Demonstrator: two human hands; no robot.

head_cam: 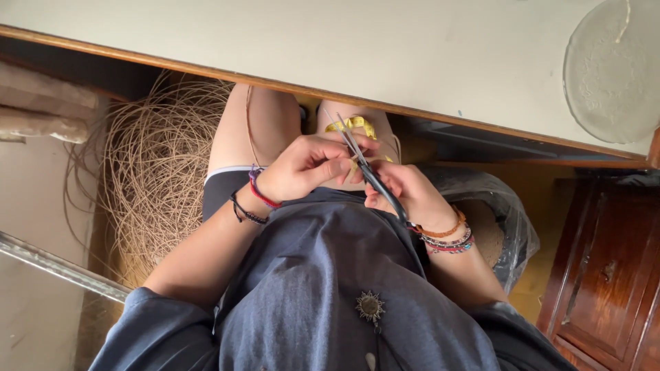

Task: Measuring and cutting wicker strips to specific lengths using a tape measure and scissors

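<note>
right hand (405, 192) grips black-handled scissors (368, 172), blades parted, in the lap near the table edge (275, 82). left hand (309, 165) pinches a thin cane strand (249, 117) with yellow tape (354, 124) beyond. cut appears not yet made; cane coil (158, 172) lies left.

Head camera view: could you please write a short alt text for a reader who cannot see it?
Seen from above, a seated person's right hand holds dark scissors, blades up, against the left hand over the lap, beside a yellow tape. A coil of thin cane lies left; a pale tabletop runs along the top.
</note>
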